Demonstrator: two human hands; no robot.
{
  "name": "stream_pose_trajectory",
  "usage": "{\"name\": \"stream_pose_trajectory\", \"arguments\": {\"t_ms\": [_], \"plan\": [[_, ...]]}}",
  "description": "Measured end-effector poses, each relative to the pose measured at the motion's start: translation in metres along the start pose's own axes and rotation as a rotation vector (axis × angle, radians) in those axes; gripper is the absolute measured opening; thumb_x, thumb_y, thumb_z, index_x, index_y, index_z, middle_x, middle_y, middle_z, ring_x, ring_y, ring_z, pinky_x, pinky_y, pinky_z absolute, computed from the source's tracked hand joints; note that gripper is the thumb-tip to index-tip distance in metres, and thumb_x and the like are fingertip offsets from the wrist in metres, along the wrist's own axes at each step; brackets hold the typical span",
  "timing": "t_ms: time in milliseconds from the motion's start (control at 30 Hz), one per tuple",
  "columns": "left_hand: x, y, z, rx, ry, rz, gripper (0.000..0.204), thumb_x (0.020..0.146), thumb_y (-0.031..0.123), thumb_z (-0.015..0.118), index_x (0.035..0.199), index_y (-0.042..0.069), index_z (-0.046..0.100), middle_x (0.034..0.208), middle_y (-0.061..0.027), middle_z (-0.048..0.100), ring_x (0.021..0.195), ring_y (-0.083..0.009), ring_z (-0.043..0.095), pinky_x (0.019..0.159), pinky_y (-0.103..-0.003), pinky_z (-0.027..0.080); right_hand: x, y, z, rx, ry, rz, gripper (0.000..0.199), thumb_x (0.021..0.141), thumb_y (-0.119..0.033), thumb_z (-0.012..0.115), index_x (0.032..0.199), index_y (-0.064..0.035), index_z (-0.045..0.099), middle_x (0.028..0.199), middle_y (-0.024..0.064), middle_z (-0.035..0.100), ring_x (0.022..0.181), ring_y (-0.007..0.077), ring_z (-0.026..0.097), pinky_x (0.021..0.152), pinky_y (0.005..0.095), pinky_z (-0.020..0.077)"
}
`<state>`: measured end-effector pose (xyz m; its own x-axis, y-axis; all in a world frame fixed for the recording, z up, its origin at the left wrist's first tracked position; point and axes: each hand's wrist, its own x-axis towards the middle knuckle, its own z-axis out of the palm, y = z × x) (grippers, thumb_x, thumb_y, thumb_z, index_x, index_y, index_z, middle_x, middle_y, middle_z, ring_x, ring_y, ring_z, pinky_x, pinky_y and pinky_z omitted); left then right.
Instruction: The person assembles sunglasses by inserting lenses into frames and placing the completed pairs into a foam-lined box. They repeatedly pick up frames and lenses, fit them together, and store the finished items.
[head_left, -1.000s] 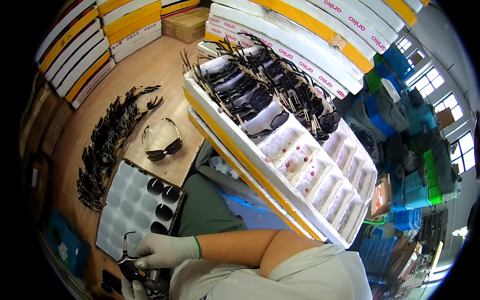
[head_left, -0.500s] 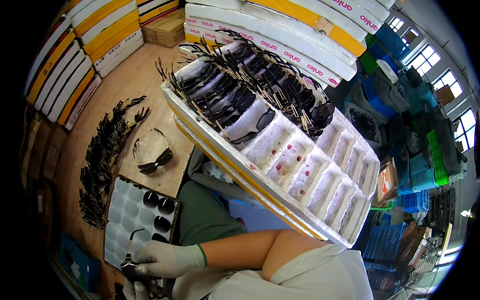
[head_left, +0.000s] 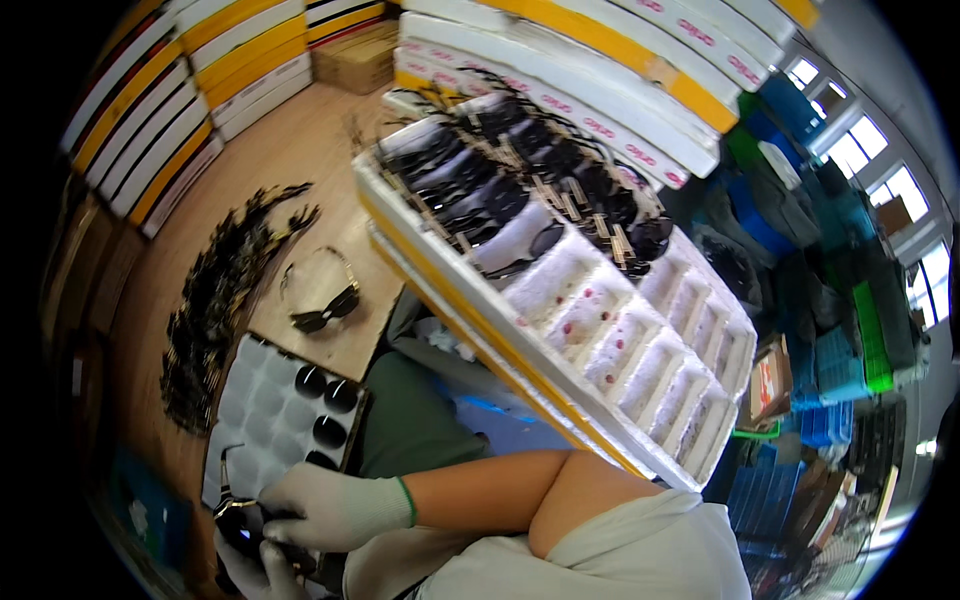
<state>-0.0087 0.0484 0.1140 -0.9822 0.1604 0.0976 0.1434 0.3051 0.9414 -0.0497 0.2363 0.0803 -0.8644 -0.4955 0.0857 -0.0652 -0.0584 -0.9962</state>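
At the lower left, a pair of dark sunglasses [head_left: 238, 524] is held between my two gloved hands, one thin temple arm sticking up. My right hand [head_left: 330, 508], in a grey-white glove with a green cuff, grips the frame with bent fingers. Below it, my left hand [head_left: 252, 574] is closed around the frame's lower side, partly cut off by the picture's edge. Just beyond my hands lies a whitish tray [head_left: 262, 400] of round hollows, with several dark round lenses [head_left: 329, 431] along its right side. Another pair of sunglasses [head_left: 325, 316] rests on the wooden table behind the tray.
A long heap of black-and-gold temple arms [head_left: 215, 310] lies on the table [head_left: 262, 130] at left. To the right, a tilted white foam tray [head_left: 545, 290] holds rows of sunglasses in its far compartments. Stacked foam boxes [head_left: 570, 80] stand behind; blue crates [head_left: 770, 490] are at right.
The view has shifted slightly, and the picture is blurrier. My hands have moved a little left with the sunglasses, turning the frame, and more of my left hand shows.
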Motion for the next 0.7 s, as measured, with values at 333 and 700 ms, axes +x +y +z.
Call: {"name": "stream_pose_trajectory", "arguments": {"t_ms": [333,700], "plan": [[0.023,-0.023,-0.007,0.391,-0.247,0.02,0.044,0.081,0.017,0.067,0.117,-0.006,0.056,0.072,-0.0187,0.068,0.063,-0.0367,0.071,0.057,-0.041,0.056,0.001,0.034,-0.006,-0.247,0.463,-0.222,0.04,0.079,-0.029,0.08,0.104,0.0005,0.067,0.09,0.0173,0.065,0.09,0.0348,0.066,0.087,0.0403,0.0522],[0.144,-0.141,0.078,0.493,-0.113,-0.182,0.046,0.088,0.039,0.069,0.114,0.002,0.066,0.102,-0.0204,0.068,0.098,-0.0354,0.066,0.087,-0.042,0.052,-0.061,0.041,-0.1,-0.084,0.37,0.138,0.044,0.088,-0.018,0.069,0.123,0.0046,0.055,0.086,0.0208,0.068,0.076,0.0339,0.069,0.07,0.0425,0.0542]]}}
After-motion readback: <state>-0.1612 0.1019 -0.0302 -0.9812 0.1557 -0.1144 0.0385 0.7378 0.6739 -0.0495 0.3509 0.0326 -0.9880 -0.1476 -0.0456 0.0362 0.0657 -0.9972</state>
